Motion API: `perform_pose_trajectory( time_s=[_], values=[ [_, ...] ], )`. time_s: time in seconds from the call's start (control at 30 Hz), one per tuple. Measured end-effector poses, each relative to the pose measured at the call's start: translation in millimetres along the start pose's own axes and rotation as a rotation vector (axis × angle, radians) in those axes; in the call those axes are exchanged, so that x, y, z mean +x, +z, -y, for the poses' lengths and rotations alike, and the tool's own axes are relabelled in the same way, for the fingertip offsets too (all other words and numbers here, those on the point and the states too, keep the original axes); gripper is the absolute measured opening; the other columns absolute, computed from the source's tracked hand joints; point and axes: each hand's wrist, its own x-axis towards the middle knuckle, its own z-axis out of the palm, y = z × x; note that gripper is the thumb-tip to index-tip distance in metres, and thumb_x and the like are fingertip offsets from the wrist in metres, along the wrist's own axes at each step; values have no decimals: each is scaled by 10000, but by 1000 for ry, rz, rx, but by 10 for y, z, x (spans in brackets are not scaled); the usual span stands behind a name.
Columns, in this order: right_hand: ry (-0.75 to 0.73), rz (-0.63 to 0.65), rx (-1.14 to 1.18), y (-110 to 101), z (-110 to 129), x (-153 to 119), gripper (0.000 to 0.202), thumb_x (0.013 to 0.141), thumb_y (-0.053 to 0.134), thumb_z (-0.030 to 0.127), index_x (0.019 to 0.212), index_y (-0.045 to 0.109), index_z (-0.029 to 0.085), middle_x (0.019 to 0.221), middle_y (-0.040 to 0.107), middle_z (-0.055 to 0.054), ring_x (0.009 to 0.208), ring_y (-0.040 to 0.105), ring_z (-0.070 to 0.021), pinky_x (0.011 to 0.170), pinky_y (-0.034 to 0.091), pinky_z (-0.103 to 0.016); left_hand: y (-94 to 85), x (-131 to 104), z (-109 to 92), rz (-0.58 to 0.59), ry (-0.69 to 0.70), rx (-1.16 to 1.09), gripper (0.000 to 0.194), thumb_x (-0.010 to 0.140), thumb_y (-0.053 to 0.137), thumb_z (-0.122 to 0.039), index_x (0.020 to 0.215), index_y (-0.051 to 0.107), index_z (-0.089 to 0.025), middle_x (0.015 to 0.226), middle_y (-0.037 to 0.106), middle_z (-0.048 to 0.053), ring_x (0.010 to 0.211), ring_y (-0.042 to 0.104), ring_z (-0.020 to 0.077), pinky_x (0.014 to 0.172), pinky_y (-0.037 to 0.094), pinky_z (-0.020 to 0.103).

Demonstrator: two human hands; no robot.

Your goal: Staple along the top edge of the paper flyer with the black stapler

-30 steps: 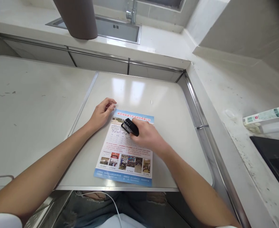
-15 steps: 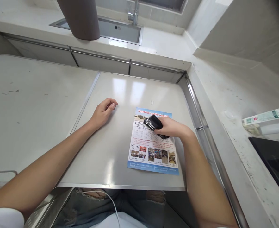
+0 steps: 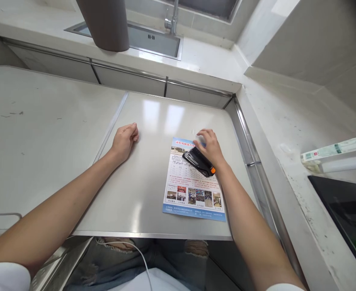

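The black stapler [image 3: 198, 162] is laid on the upper part of the printed flyer [image 3: 194, 182], its orange-marked end pointed toward the flyer's right edge. Over the flyer's top right corner, the right hand [image 3: 210, 146] is held with fingers loosely parted, close beside the stapler; left of the flyer, the left hand [image 3: 125, 140] is curled narrow on the white table [image 3: 144, 173], its contents hidden.

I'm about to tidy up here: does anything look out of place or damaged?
Dark flecks mar the left part of the table; scraps or scuffs, I can't tell. The stapler lies slantwise on the flyer.
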Motion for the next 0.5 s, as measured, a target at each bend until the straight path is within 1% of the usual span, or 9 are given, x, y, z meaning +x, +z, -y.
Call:
perform_pose_trajectory(
  time_s=[0.07,0.1,0.17,0.23,0.3,0.4,0.5],
  values=[
    [-17,115,-66,116,-3,13,521,1008,497,499,1416,560,180,1562,471,-185,1458,431,-331,1198,383,-542,-36,6,-64,15,-41,-116,559,898,652,-406,560,251,-214,556,230,-46,481,316,105,485,342,275],
    [-15,172,-103,152,-3,19,591,1023,460,503,1504,485,162,1638,387,-186,1528,349,-329,1237,329,-557,-64,13,-101,23,-65,-167,575,897,650,-387,560,216,-215,547,183,-54,458,278,98,465,317,275],
    [5,265,-166,196,3,32,655,1048,386,484,1602,358,135,1707,272,-177,1595,229,-315,1278,241,-577,-138,38,-173,11,-112,-257,574,904,632,-355,565,190,-214,534,153,-58,430,247,92,442,297,275],
    [16,324,-214,231,39,51,653,1060,348,444,1629,317,125,1719,245,-162,1608,203,-300,1294,194,-577,-233,73,-234,-38,-148,-332,559,924,598,-349,574,184,-213,521,164,-53,413,256,91,431,300,274],
    [1,354,-245,291,133,89,632,1064,335,402,1633,321,128,1718,252,-147,1607,211,-287,1299,180,-568,-340,110,-282,-98,-149,-390,546,948,561,-360,587,180,-211,513,170,-50,401,273,89,421,292,273],
    [-51,374,-259,479,416,208,617,1065,337,370,1635,326,133,1719,249,-138,1607,216,-276,1300,176,-566,-496,157,-332,-181,-103,-469,535,976,521,-361,608,163,-209,511,160,-49,387,281,84,407,252,274],
    [-78,377,-251,783,839,404,608,1067,342,351,1631,333,122,1717,248,-145,1607,214,-273,1303,153,-567,-613,191,-355,-223,-74,-556,545,992,508,-349,618,137,-210,513,173,-50,386,271,79,408,233,279]
  ],
)
